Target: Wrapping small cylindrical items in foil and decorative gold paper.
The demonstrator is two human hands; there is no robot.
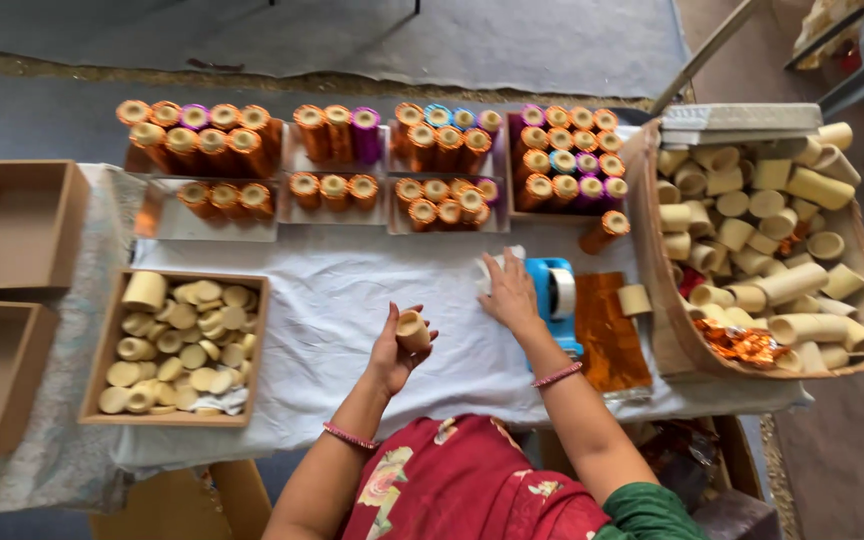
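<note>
the left hand (397,350) is gripping a bare cardboard tube (412,329) upright, ready for wrapping, while the right hand (508,292) is lying open, flat beside the blue tape dispenser (555,290) and orange foil sheets (608,330).

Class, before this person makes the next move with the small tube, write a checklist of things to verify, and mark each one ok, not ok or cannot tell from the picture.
1. Left hand grips the plain cardboard tube securely: ok, the fingers wrap it above the white cloth.
2. Right hand is at the blue tape dispenser: ok, it rests just beside it.
3. A strip of tape is on the fingers: cannot tell.
4. Orange foil sheets are within reach: ok, beside the dispenser.
5. Basket of plain tubes is stocked: ok.
6. Trays of wrapped tubes have room: ok, the front tray shows bare space.
</note>
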